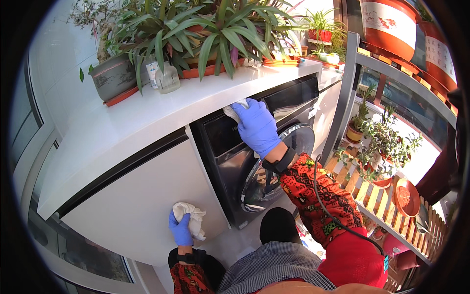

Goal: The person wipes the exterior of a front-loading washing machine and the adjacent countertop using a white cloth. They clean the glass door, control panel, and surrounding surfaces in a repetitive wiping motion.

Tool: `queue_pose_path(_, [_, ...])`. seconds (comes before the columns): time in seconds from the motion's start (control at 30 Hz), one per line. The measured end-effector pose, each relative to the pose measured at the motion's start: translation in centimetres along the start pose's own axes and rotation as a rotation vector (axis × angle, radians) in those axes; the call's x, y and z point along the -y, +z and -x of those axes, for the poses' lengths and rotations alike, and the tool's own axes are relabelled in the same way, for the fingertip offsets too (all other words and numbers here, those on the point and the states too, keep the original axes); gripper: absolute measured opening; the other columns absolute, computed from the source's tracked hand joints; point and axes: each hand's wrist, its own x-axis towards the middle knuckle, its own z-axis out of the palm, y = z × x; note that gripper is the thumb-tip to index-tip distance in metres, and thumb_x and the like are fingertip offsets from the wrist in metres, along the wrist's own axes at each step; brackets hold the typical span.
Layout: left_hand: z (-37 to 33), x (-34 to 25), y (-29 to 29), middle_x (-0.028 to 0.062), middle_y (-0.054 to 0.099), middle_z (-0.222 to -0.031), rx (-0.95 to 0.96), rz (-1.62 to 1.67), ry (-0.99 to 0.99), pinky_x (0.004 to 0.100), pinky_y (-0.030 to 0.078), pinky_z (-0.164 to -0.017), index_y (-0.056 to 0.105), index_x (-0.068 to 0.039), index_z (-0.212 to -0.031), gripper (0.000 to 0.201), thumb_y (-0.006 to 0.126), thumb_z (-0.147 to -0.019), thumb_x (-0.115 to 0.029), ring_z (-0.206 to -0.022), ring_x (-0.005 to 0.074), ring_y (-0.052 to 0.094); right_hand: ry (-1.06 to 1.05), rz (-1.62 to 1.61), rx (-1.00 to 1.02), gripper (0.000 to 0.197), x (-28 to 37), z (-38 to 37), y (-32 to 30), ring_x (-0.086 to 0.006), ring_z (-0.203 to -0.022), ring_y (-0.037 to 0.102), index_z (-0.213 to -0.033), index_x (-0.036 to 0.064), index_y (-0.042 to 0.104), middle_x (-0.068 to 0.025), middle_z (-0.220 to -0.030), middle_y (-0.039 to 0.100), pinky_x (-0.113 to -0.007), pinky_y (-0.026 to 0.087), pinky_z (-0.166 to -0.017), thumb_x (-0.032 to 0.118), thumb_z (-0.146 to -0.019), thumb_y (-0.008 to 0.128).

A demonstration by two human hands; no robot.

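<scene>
A dark front-loading washing machine (225, 169) is built in under a white countertop (161, 110). My right hand (258, 127), in a blue glove, presses a white cloth (232, 113) against the top front panel, just below the counter's edge. The fingers are closed over the cloth and hide part of it. Lower down, my left hand (181, 229), also gloved in blue, grips a second crumpled white cloth (193, 218) in front of the white cabinet door (142, 196). The machine's round door (298, 139) is partly behind my right forearm.
Potted plants (220, 36), a grey pot (115, 81) and a clear glass bottle (168, 78) stand on the counter. On the right, a slatted wooden shelf (364, 188) with a grey frame holds several pots. A dark cable (325, 208) runs along my right sleeve.
</scene>
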Motion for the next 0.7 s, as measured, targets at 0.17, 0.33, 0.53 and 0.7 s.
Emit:
queue_pose_path(0.17, [-0.1,0.0,-1.0,0.0083,0.065,-0.115,-0.016,-0.056,0.017,0.034,0.051,-0.092,0.061,0.001,-0.122,0.038,0.066,-0.085,0.0,-0.103,0.0188,0.062,-0.13,0.054,-0.02,0.036,-5.6,0.0,1.5,-0.0333,-0.091,0.059,-0.113,0.0166,0.069,-0.013,-0.101,0.062,-0.042,0.054,-0.074,0.008,-0.078,0.063])
queue_pose_path(0.33, [0.2,0.3,-2.8,0.0091,0.066,-0.114,-0.032,-0.008,-0.022,0.034,0.052,-0.091,0.062,0.001,-0.121,0.038,0.068,-0.084,0.003,-0.101,0.0185,0.064,0.05,0.285,0.048,0.036,-10.9,-0.5,0.5,-0.0341,-0.094,0.06,-0.114,0.0169,0.069,-0.0131,-0.103,0.063,-0.042,0.054,-0.076,0.007,-0.08,0.061])
queue_pose_path(0.53, [0.5,0.2,-4.1,0.0099,0.067,-0.111,-0.032,0.044,-0.08,0.0343,0.054,-0.089,0.061,0.001,-0.119,0.036,0.068,-0.083,0.003,-0.097,0.0195,0.064,0.292,0.01,-0.083,0.038,-9.1,1.0,1.4,-0.0344,-0.097,0.059,-0.114,0.0175,0.073,-0.0132,-0.107,0.063,-0.043,0.052,-0.082,0.005,-0.082,0.059])
queue_pose_path(0.7, [0.0,0.8,-2.6,0.0103,0.066,-0.109,-0.016,-0.015,-0.061,0.0357,0.054,-0.088,0.059,0.0,-0.118,0.036,0.065,-0.082,0.002,-0.098,0.0203,0.063,0.193,0.139,-0.047,0.038,-9.1,1.8,1.7,-0.0334,-0.095,0.06,-0.114,0.0191,0.072,-0.0108,-0.104,0.065,-0.042,0.053,-0.08,0.006,-0.08,0.061])
